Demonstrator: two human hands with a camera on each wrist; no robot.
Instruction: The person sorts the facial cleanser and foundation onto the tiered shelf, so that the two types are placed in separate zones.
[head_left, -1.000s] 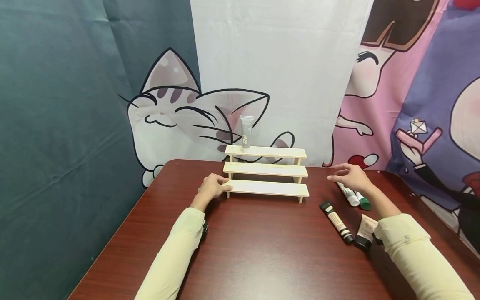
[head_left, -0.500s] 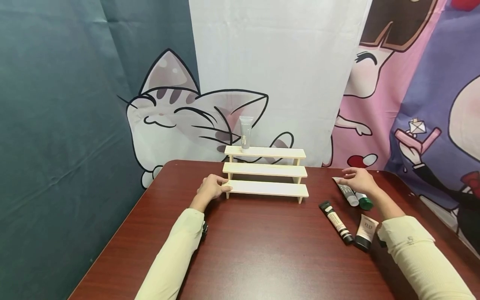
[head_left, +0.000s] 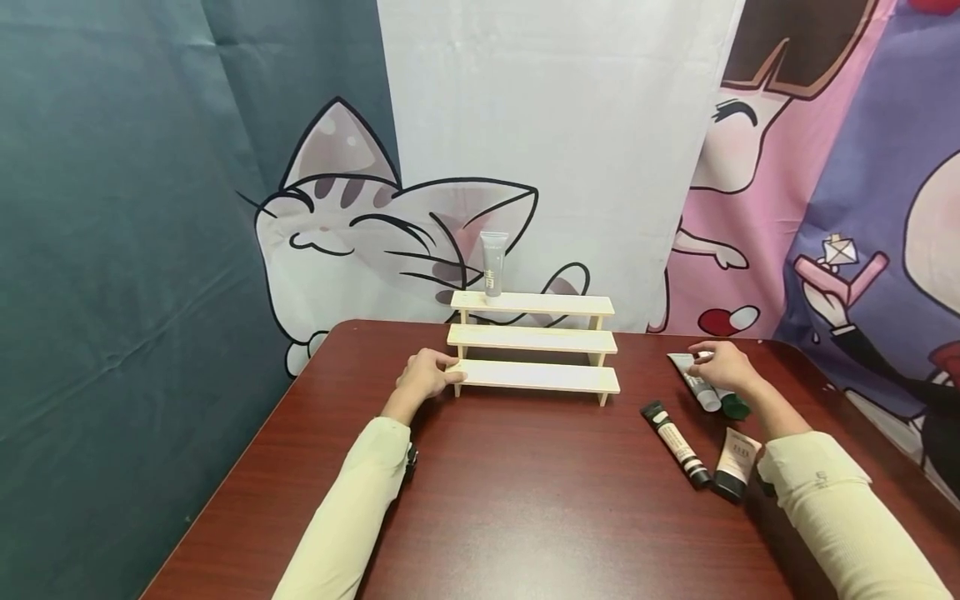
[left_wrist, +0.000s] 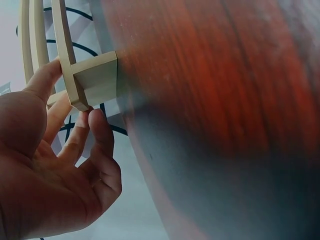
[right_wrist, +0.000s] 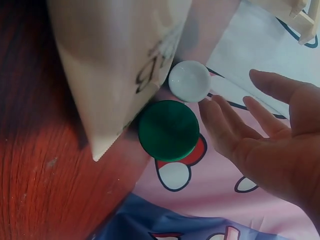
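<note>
A three-tier wooden display stand (head_left: 534,377) stands near the table's far edge. My left hand (head_left: 426,373) grips the left end of its lowest board; in the left wrist view the thumb lies on the board (left_wrist: 65,45) and fingertips meet its end. My right hand (head_left: 723,367) is over two lying tubes, thumb and fingers spread apart. One is a grey tube (head_left: 693,382) with a white cap (right_wrist: 190,81), the other has a green cap (right_wrist: 169,131). In the right wrist view my fingertips are right at the white cap. The hand partly hides the green-capped tube.
A grey squeeze tube (head_left: 492,265) stands cap down on the top tier. Nearer me lie a black-and-cream tube (head_left: 677,444) and a beige tube (head_left: 737,460) with a black cap. A printed cartoon curtain (head_left: 570,150) hangs behind the dark red table (head_left: 525,500).
My right hand has moved right and slightly down, from left of the two tubes to over them. The left hand and the stand have stayed put.
</note>
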